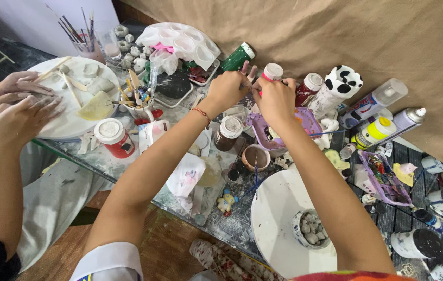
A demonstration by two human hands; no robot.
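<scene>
My left hand [226,88] and my right hand [276,96] meet at the far side of the table, over a purple palette tray [307,118]. Both close around a small paint bottle with a white cap [273,71]; my right hand wraps its body and my left fingers pinch at its side. A red string bracelet sits on my left wrist. Below my hands stand a brown paint jar [229,133] and a small cup with a blue brush [255,157]. A white round board [276,208] near me carries a small painted pot [310,229].
At left, another person's two hands [16,104] press clay on a white round board [70,122]. A red paint jar [114,138], green bottle [238,56], white palette [180,44], brush jar [83,39], cow-patterned piece [340,84] and spray cans [406,119] crowd the table.
</scene>
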